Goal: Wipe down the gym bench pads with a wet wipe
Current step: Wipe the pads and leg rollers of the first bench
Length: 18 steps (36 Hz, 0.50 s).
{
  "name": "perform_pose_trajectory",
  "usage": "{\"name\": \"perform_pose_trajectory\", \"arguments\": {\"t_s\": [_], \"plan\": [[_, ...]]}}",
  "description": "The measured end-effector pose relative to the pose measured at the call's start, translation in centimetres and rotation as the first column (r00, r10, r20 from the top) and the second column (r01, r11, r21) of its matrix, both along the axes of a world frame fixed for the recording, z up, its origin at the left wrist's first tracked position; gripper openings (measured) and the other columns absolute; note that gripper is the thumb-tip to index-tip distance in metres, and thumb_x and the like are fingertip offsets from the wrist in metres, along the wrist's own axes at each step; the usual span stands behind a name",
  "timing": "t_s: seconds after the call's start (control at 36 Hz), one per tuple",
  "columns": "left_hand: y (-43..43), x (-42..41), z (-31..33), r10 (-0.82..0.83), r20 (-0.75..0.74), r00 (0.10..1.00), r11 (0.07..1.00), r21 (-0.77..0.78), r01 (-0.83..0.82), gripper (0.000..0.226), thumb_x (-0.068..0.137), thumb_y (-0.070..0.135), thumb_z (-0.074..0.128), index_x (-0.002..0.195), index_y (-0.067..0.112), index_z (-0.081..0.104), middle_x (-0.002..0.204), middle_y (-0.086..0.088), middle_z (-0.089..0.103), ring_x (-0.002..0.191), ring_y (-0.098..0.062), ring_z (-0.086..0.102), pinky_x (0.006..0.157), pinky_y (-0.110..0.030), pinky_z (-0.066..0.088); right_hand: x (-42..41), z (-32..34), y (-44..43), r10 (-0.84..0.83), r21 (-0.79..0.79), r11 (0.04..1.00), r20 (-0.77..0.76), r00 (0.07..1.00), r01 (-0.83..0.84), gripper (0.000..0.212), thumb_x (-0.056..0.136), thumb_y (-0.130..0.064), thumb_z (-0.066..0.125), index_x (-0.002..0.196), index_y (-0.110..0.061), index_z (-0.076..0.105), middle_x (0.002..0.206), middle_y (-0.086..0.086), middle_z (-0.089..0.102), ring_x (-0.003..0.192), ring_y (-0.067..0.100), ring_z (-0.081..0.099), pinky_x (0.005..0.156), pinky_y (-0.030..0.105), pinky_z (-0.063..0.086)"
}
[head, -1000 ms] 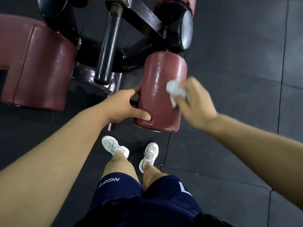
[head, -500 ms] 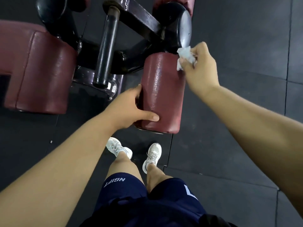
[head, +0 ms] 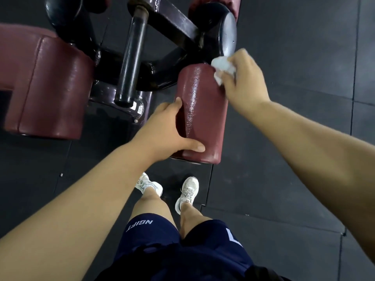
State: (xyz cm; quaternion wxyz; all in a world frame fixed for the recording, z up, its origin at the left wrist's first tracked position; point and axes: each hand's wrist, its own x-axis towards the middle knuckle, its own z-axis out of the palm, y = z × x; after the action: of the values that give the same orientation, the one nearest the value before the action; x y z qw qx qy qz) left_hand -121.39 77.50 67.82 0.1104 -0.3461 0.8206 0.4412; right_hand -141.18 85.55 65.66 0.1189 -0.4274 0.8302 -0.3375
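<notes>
Hidden or cut off: left-hand fingertips out of sight behind the left flank of the roller pad (head: pixel 203 118); most of the wet wipe (head: pixel 222 66) buried in the right hand's grasp, only a crumpled white wad showing; far end of the roller pad partly masked by that wad and meeting the black frame (head: pixel 172 19); large maroon bench pad (head: pixel 50 88) cropped by the left border; a second maroon pad (head: pixel 215 5) at the top edge, mostly behind a black round end cap (head: pixel 225 35); small label (head: pixel 138 107) on the frame base too blurred to read. Roller pad: maroon, cylindrical, glossy with a wet sheen, long axis running from the end nearest the trainers away toward the frame, near end facing the wearer. Left hand (head: pixel 162 134): gripping the pad's near-left side, thumb laid across the near end, fingers (head: pixel 178 102) curled round the flank. Right hand (head: pixel 245 82): closed round the wipe, pressing it on the pad's far right corner. Black cylindrical bar (head: pixel 132 57) between the two larger pads, roughly parallel to the roller. Below: white trainers (head: pixel 188 191), navy shorts (head: pixel 162 240), dark rubber floor tiles (head: pixel 294 57).
</notes>
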Motion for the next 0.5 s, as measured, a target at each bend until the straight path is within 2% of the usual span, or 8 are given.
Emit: {"name": "perform_pose_trajectory", "arguments": {"t_s": [0.11, 0.17, 0.22, 0.28, 0.31, 0.39, 0.44, 0.5], "plan": [[-1.6, 1.1, -1.0, 0.064, -0.029, 0.998, 0.980, 0.193, -0.057, 0.136, 0.034, 0.055, 0.087, 0.149, 0.025, 0.023, 0.146, 0.007, 0.039, 0.131, -0.008, 0.039, 0.111, -0.035, 0.034, 1.1, 0.0, 0.3, -0.076, -0.033, 0.996, 0.075, 0.994, 0.078, 0.017, 0.091, -0.022, 0.056, 0.092, -0.015, 0.040, 0.089, -0.002, 0.050, 0.075, 0.013, 0.044, 0.060, 0.015, 0.034], [-2.1, 1.8, -1.5, 0.101, -0.049, 0.994, 0.946, 0.315, -0.081, 0.135, 0.031, 0.053, 0.091, 0.148, 0.029, 0.028, 0.139, 0.008, 0.049, 0.125, -0.009, 0.048, 0.106, -0.038, 0.040, 3.3, 0.1, 2.2, 0.034, -0.055, 0.998, 0.085, 0.996, -0.029, 0.012, 0.092, -0.017, 0.055, 0.088, -0.021, 0.045, 0.087, -0.004, 0.057, 0.077, 0.015, 0.051, 0.069, 0.022, 0.039], [-2.7, 2.3, -2.0, 0.103, -0.041, 0.994, 0.933, 0.352, -0.082, 0.133, 0.030, 0.058, 0.089, 0.146, 0.032, 0.030, 0.136, 0.010, 0.052, 0.124, -0.008, 0.050, 0.105, -0.041, 0.041, 5.9, 0.1, 5.0, 0.229, -0.020, 0.973, 0.073, 0.971, -0.228, 0.014, 0.093, -0.013, 0.053, 0.085, -0.024, 0.055, 0.084, -0.008, 0.064, 0.081, 0.017, 0.056, 0.079, 0.023, 0.042], [-2.8, 2.5, -2.0, 0.067, -0.038, 0.997, 0.959, 0.279, -0.054, 0.127, 0.034, 0.061, 0.087, 0.145, 0.032, 0.033, 0.140, 0.013, 0.047, 0.128, -0.004, 0.044, 0.109, -0.038, 0.036, 8.0, -0.4, 7.7, 0.390, -0.015, 0.921, -0.004, 0.921, -0.390, 0.009, 0.091, -0.012, 0.051, 0.098, -0.013, 0.057, 0.088, 0.001, 0.066, 0.081, 0.021, 0.055, 0.078, 0.028, 0.045], [-2.7, 2.4, -1.7, 0.052, -0.054, 0.997, 0.975, 0.218, -0.039, 0.120, 0.040, 0.056, 0.088, 0.144, 0.031, 0.034, 0.142, 0.013, 0.044, 0.130, -0.002, 0.040, 0.111, -0.034, 0.032, 8.5, -0.7, 8.5, 0.436, -0.034, 0.898, -0.055, 0.898, -0.438, 0.017, 0.088, -0.012, 0.051, 0.104, -0.010, 0.052, 0.089, 0.008, 0.065, 0.079, 0.023, 0.054, 0.073, 0.030, 0.046], [-1.7, 2.1, -0.6, 0.027, -0.103, 0.994, 0.996, 0.090, -0.017, 0.103, 0.058, 0.042, 0.084, 0.145, 0.026, 0.032, 0.144, 0.015, 0.033, 0.128, 0.001, 0.034, 0.109, -0.024, 0.027, 7.5, -1.0, 8.5, 0.517, -0.049, 0.847, -0.162, 0.841, -0.530, 0.023, 0.082, -0.009, 0.049, 0.105, -0.006, 0.048, 0.085, 0.015, 0.064, 0.075, 0.026, 0.054, 0.067, 0.032, 0.048], [-0.7, 1.5, -0.2, 0.013, -0.095, 0.995, 0.998, 0.061, -0.007, 0.108, 0.059, 0.049, 0.081, 0.148, 0.022, 0.028, 0.143, 0.015, 0.030, 0.127, 0.001, 0.033, 0.107, -0.021, 0.027, 6.2, -0.6, 7.0, 0.469, -0.025, 0.880, -0.115, 0.876, -0.474, 0.015, 0.084, -0.006, 0.048, 0.096, -0.006, 0.058, 0.084, 0.006, 0.066, 0.079, 0.023, 0.054, 0.074, 0.033, 0.048], [0.1, 0.9, -0.2, -0.002, -0.050, 0.999, 1.000, 0.018, 0.003, 0.122, 0.051, 0.059, 0.081, 0.150, 0.019, 0.022, 0.147, 0.010, 0.028, 0.133, -0.006, 0.031, 0.111, -0.030, 0.028, 4.6, 0.0, 4.9, 0.346, -0.019, 0.938, -0.025, 0.938, -0.346, 0.017, 0.088, -0.004, 0.050, 0.095, -0.015, 0.061, 0.080, -0.013, 0.063, 0.084, 0.013, 0.051, 0.081, 0.019, 0.041]]}}
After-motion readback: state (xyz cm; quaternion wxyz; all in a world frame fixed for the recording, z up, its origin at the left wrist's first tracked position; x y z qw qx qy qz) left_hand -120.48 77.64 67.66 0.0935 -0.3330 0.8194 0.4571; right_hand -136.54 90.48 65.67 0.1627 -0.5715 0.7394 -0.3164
